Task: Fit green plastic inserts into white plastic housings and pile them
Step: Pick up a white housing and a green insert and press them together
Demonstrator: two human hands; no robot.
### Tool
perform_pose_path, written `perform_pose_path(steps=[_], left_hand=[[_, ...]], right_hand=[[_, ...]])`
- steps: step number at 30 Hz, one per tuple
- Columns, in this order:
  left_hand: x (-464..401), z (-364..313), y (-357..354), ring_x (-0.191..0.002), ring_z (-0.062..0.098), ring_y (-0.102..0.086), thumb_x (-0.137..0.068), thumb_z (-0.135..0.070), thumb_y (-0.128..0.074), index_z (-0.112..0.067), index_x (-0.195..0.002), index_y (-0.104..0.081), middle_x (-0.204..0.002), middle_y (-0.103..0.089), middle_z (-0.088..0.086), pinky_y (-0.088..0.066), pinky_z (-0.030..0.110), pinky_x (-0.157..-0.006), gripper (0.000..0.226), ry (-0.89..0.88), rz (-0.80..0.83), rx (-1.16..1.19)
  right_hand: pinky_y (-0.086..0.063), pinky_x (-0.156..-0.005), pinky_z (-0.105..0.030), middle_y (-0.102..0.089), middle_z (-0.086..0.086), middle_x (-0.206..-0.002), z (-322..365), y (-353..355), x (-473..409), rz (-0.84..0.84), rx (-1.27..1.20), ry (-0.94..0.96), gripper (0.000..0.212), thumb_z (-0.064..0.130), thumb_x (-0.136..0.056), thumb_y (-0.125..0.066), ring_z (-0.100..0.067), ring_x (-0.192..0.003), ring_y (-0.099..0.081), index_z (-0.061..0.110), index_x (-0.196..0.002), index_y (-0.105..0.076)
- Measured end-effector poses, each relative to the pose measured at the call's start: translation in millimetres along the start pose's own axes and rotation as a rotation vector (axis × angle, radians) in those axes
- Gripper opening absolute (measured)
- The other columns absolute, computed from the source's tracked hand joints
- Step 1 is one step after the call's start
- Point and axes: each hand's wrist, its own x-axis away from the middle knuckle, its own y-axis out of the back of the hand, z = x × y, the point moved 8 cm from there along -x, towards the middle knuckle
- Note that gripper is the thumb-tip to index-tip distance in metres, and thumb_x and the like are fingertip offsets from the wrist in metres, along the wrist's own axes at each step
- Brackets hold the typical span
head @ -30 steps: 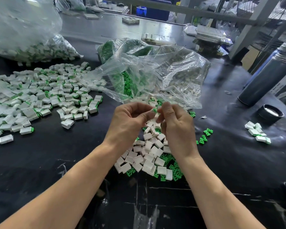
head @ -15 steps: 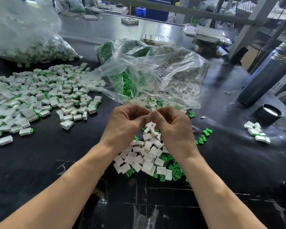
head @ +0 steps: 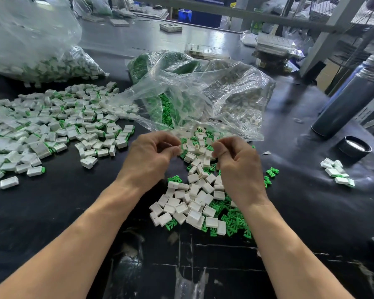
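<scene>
Large pile of assembled housings at left — loose white housings, green inserts remain. Left hand, right hand curled; contents hidden, cannot tell.

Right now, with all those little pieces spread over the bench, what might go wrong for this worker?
The unassembled white housings and green inserts lie mixed under the hands, so a wrong pick seems likely. The finished pile reaches almost to the clear bag, so finished and raw parts could mingle. A few strays lie beside the black cap, easily overlooked.
</scene>
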Motion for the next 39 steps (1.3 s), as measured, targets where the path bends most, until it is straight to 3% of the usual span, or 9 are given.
perform_pose_path(steps=[3, 6, 11, 18, 23, 27, 32, 35, 39], left_hand=[[-8.8, 10.2, 20.8, -0.068, -0.002, -0.064, -0.088, -0.021, -0.079, -0.029, -0.084, -0.075, -0.075, -0.07, -0.013, -0.044, 0.009, -0.059, 0.01, 0.028, -0.088, -0.171], [-13.7, 17.9, 35.7, -0.069, -0.002, -0.06, -0.088, -0.024, -0.079, -0.028, -0.083, -0.075, -0.074, -0.067, -0.018, -0.042, 0.017, -0.064, 0.007, 0.056, -0.143, -0.331], [-18.0, 26.5, 51.3, -0.095, 0.026, -0.067, -0.087, -0.023, -0.077, -0.027, -0.088, -0.076, -0.095, -0.072, 0.0, -0.053, 0.038, -0.087, 0.004, 0.104, -0.184, -0.549], [-17.9, 24.1, 70.0, -0.102, 0.035, -0.067, -0.087, -0.021, -0.074, -0.023, -0.095, -0.077, -0.102, -0.076, 0.008, -0.051, 0.043, -0.094, 0.008, 0.123, -0.285, -0.72], [-17.5, 22.5, 77.3, -0.107, 0.038, -0.063, -0.089, -0.024, -0.074, -0.022, -0.096, -0.079, -0.106, -0.073, 0.013, -0.047, 0.045, -0.096, 0.009, 0.136, -0.318, -0.802], [-16.0, 15.0, 72.6, -0.108, 0.04, -0.061, -0.089, -0.022, -0.075, -0.019, -0.105, -0.078, -0.11, -0.068, 0.016, -0.045, 0.048, -0.096, 0.017, 0.064, -0.344, -0.802], [-7.1, -5.4, 14.7, -0.086, 0.009, -0.061, -0.092, -0.021, -0.075, -0.024, -0.106, -0.076, -0.098, -0.064, -0.009, -0.053, 0.027, -0.089, 0.014, -0.168, -0.079, -0.499], [1.5, -7.9, -20.6, -0.108, 0.011, -0.057, -0.096, -0.02, -0.069, -0.031, -0.122, -0.071, -0.116, -0.059, -0.013, -0.047, 0.035, -0.106, 0.028, -0.232, 0.109, -0.466], [7.0, -11.5, -41.6, -0.116, 0.012, -0.05, -0.099, -0.021, -0.065, -0.035, -0.133, -0.065, -0.125, -0.056, -0.009, -0.036, 0.028, -0.101, 0.037, -0.314, 0.19, -0.587]], right_hand=[[-0.043, -0.058, -0.021, -0.071, 0.011, -0.075, -11.5, 20.1, -6.2, -0.103, 0.036, -0.054, 0.017, 0.037, -0.104, -0.059, 0.0, -0.061, -0.06, 0.03, -0.093, -0.068], [-0.047, -0.063, -0.03, -0.072, 0.01, -0.074, -20.4, 33.4, -11.1, -0.152, 0.094, -0.108, 0.027, 0.041, -0.105, -0.055, -0.01, -0.066, -0.063, 0.027, -0.087, -0.069], [-0.055, -0.077, -0.041, -0.071, 0.005, -0.079, -32.7, 44.3, -17.6, -0.144, 0.302, -0.171, 0.021, 0.034, -0.1, -0.061, -0.027, -0.083, -0.066, 0.021, -0.086, -0.07], [-0.054, -0.086, -0.038, -0.07, 0.009, -0.084, -32.7, 38.9, -16.0, -0.027, 0.474, -0.222, 0.015, 0.033, -0.095, -0.07, -0.021, -0.09, -0.066, 0.036, -0.08, -0.068], [-0.05, -0.081, -0.032, -0.071, 0.011, -0.089, -30.3, 33.7, -13.1, 0.038, 0.546, -0.242, 0.014, 0.045, -0.09, -0.076, -0.017, -0.089, -0.066, 0.032, -0.086, -0.073], [-0.054, -0.09, -0.038, -0.071, 0.004, -0.099, -31.4, 30.0, -12.5, 0.084, 0.624, -0.272, 0.02, 0.048, -0.088, -0.077, -0.022, -0.097, -0.066, 0.029, -0.093, -0.074], [-0.053, -0.09, -0.037, -0.072, 0.004, -0.094, -28.0, 24.4, -12.8, 0.097, 0.671, -0.247, 0.016, 0.043, -0.091, -0.076, -0.02, -0.095, -0.067, 0.027, -0.091, -0.072], [-0.052, -0.089, -0.037, -0.07, 0.004, -0.094, -26.6, 23.4, -12.3, 0.087, 0.664, -0.229, 0.016, 0.041, -0.09, -0.077, -0.021, -0.095, -0.065, 0.027, -0.091, -0.069], [-0.046, -0.082, -0.033, -0.067, 0.004, -0.096, -21.8, 22.2, -11.0, 0.058, 0.64, -0.178, 0.013, 0.035, -0.091, -0.077, -0.021, -0.093, -0.062, 0.026, -0.09, -0.068]])
